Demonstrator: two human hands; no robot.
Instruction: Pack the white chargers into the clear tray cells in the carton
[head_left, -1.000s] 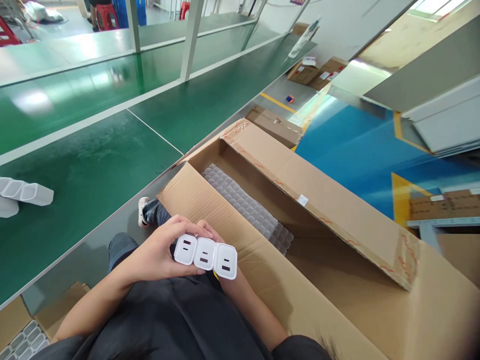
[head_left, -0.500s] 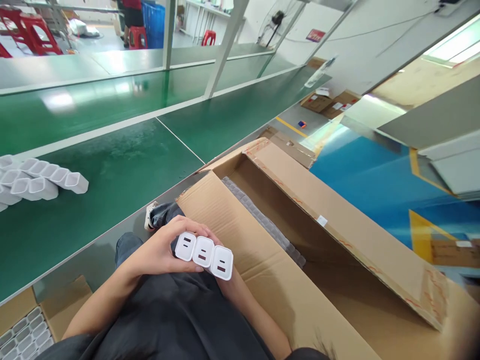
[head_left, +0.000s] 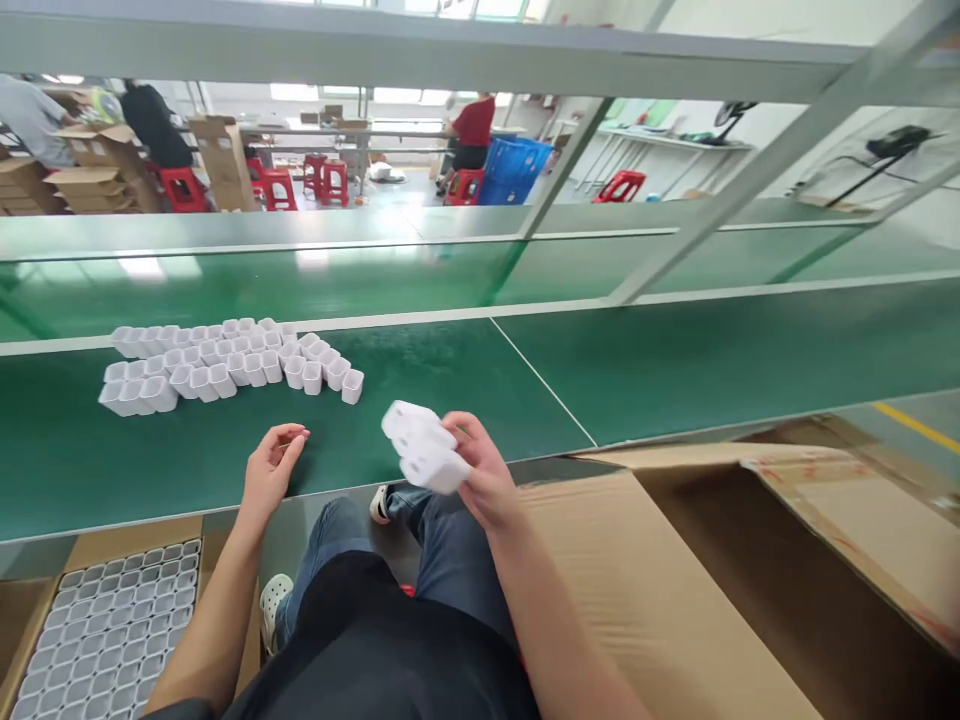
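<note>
Head view: the right hand [head_left: 489,480] pinches a cluster of white casings [head_left: 427,450] by its right side, over the near edge of the green table [head_left: 442,370] — likely light, stiff casings, best held by their outer walls. The left hand [head_left: 274,470], loosely open, shows nothing held.
</note>
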